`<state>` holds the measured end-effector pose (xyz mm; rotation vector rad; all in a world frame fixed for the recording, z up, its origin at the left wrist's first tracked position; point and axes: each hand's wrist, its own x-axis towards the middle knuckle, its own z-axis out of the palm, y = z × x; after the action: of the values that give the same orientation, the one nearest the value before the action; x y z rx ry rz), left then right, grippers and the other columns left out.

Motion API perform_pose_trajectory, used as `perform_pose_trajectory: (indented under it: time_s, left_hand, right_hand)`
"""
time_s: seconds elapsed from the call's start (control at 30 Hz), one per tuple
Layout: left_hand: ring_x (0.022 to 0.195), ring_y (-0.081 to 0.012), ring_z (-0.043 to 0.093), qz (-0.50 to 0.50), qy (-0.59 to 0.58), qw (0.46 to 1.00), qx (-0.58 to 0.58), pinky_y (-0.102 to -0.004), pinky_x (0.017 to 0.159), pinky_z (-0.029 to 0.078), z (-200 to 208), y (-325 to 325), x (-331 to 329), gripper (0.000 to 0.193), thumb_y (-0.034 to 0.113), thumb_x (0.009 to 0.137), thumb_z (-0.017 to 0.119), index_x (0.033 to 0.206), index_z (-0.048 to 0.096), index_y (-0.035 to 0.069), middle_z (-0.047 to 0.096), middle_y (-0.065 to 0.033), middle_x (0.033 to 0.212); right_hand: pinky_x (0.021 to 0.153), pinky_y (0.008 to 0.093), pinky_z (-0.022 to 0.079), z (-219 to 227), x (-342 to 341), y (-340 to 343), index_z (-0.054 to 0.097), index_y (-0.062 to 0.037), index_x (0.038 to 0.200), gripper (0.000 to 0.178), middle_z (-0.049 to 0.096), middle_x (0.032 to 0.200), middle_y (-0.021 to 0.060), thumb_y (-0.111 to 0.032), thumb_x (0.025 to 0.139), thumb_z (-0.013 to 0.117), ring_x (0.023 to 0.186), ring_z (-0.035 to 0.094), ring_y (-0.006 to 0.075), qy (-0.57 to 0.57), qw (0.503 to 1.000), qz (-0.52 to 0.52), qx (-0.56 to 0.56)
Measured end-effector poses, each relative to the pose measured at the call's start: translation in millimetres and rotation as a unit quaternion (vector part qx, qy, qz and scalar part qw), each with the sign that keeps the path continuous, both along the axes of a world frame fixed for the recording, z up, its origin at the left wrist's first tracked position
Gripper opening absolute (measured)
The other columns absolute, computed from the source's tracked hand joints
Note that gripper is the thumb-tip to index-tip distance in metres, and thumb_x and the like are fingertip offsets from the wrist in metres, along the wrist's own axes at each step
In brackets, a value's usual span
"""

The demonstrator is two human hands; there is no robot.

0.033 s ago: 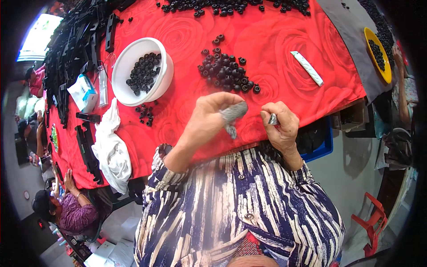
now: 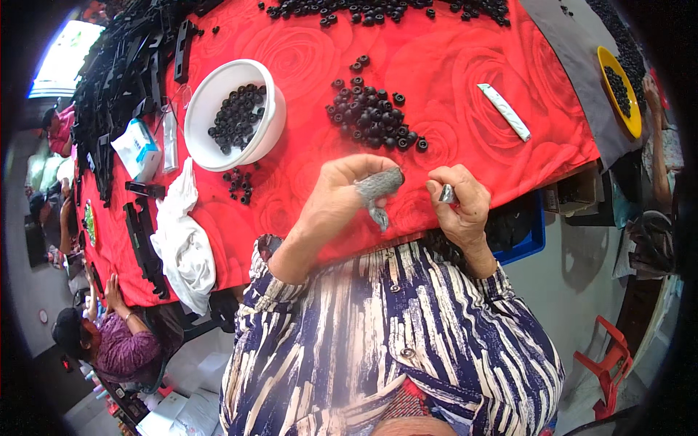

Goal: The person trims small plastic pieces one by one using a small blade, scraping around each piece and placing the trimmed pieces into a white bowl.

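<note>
My left hand is raised over the table's near edge, its fingers curled together. A grey, fuzzy cloth wrapping covers what looks like its thumb, with a loose end hanging below. Something small and dark shows at the wrapping's tip, too little of it to name. Across a small gap, my right hand pinches a short, shiny metal piece between thumb and finger; the rest of that piece is hidden. Just beyond both hands lies a pile of small black round parts, each with a hole.
A white bowl holding more black parts stands left of the pile. Beside it lie a white cloth, a small box and a heap of long black pieces. At right are a white wrapped stick and a yellow plate.
The view has shifted very slightly. A dark bit shows more clearly at the tip of the grey wrapping; both hands are otherwise nearly in the same place.
</note>
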<state>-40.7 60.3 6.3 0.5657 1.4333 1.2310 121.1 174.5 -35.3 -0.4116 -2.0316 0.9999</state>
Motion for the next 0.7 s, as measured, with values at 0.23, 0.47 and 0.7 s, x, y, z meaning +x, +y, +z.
perform_pose_trajectory:
  time_s: [0.23,0.47,0.7]
  left_hand:
    - [0.075,-0.0115,0.059,0.118,-0.400,0.902,0.110,-0.0231,0.068,0.049,-28,-28,14,0.018,0.012,0.088,0.057,0.102,0.059,0.001,0.062,-0.0058,0.087]
    - [0.074,-0.0132,0.062,0.140,-0.392,0.906,0.078,-0.0248,0.066,0.052,-18,-32,20,0.017,0.012,0.089,0.055,0.100,0.058,0.000,0.062,-0.0066,0.087]
    - [0.072,-0.0110,0.061,0.010,-0.349,0.937,0.024,-0.0237,0.064,0.050,-9,-49,17,0.019,0.015,0.084,0.063,0.093,0.061,-0.001,0.063,-0.0063,0.082]
  right_hand:
    - [0.056,0.0304,0.048,22,-13,-14,0.061,-0.0014,0.098,0.035,0.058,0.082,0.0114,0.002,0.065,0.071,0.066,0.060,0.0232,0.017,0.992,0.124,-0.024]
    - [0.055,0.0316,0.048,15,-21,-26,0.060,0.0009,0.098,0.038,0.057,0.081,0.0125,0.004,0.061,0.069,0.066,0.060,0.0243,0.022,0.987,0.154,-0.031]
    - [0.050,0.0294,0.043,28,-15,-20,0.060,-0.0008,0.092,0.029,0.055,0.070,0.0088,-0.002,0.065,0.072,0.060,0.057,0.0225,-0.027,0.949,0.302,-0.088]
